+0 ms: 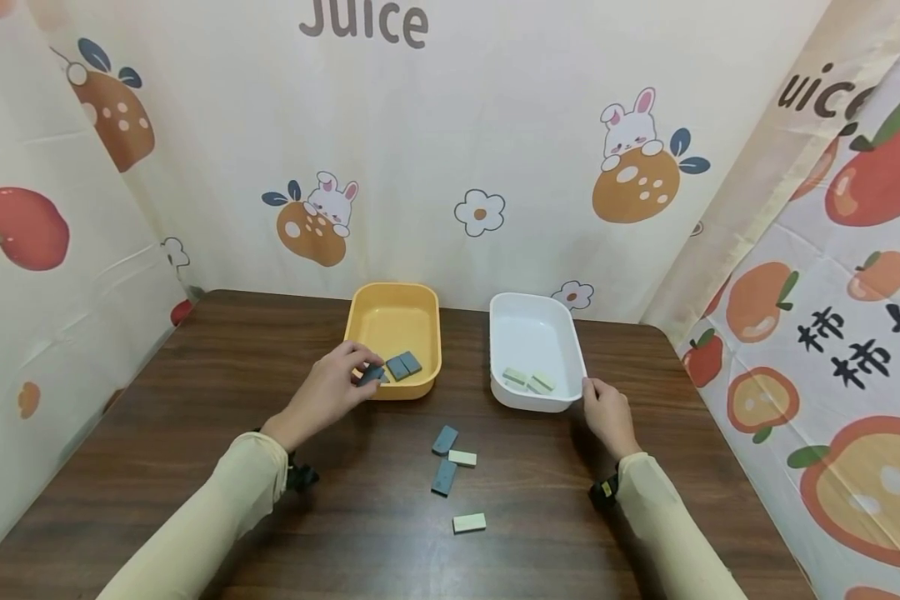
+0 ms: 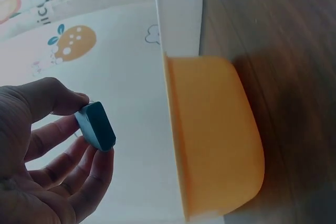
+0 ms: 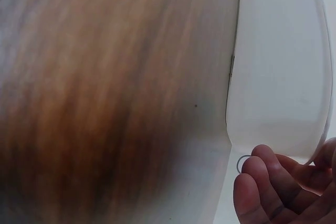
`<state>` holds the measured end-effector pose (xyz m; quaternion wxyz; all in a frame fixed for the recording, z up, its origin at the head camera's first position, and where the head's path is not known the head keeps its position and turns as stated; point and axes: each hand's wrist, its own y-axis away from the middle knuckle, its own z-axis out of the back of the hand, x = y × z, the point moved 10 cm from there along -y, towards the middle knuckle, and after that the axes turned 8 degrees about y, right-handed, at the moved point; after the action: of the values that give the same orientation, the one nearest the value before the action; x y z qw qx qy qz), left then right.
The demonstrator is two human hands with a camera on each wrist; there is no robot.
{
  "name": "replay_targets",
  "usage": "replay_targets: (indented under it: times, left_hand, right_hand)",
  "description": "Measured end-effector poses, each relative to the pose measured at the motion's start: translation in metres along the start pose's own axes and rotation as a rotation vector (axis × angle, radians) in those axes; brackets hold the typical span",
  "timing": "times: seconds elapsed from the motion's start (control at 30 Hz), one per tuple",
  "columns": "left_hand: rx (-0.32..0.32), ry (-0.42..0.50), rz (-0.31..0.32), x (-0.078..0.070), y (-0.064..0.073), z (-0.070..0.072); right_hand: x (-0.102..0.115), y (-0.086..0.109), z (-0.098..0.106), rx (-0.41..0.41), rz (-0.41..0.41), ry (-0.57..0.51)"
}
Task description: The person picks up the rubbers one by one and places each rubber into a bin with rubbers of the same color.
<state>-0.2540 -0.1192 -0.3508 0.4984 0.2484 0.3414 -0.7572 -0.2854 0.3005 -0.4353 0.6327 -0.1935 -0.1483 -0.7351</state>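
Over the near left part of the yellow bin (image 1: 432, 367), my left hand (image 1: 322, 392) pinches a blue-grey rectangular block (image 2: 96, 126) between thumb and fingertips. Inside that bin lie more blue-grey blocks (image 1: 403, 365). My right hand (image 1: 609, 415) holds the near right corner of the white bin (image 1: 536, 321), thumb at the rim and fingers against the outside wall (image 3: 283, 72). Several pale yellow-green blocks (image 1: 528, 381) lie at the near end of the white bin.
On the brown wooden table (image 1: 330, 517), in front of the bins, two blue-grey blocks (image 1: 444, 477) and a pale block (image 1: 462, 458) lie close together. Another pale block (image 1: 469, 523) lies nearer me. A printed curtain (image 1: 435, 142) hangs behind the table.
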Motion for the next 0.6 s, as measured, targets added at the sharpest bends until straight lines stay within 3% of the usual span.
replay_targets:
  times: [0.6]
  left_hand:
    - [0.07,-0.031,0.179,0.053,-0.041,-0.007]
  right_hand:
    - [0.001,-0.001,0.002,0.001,-0.006,0.03]
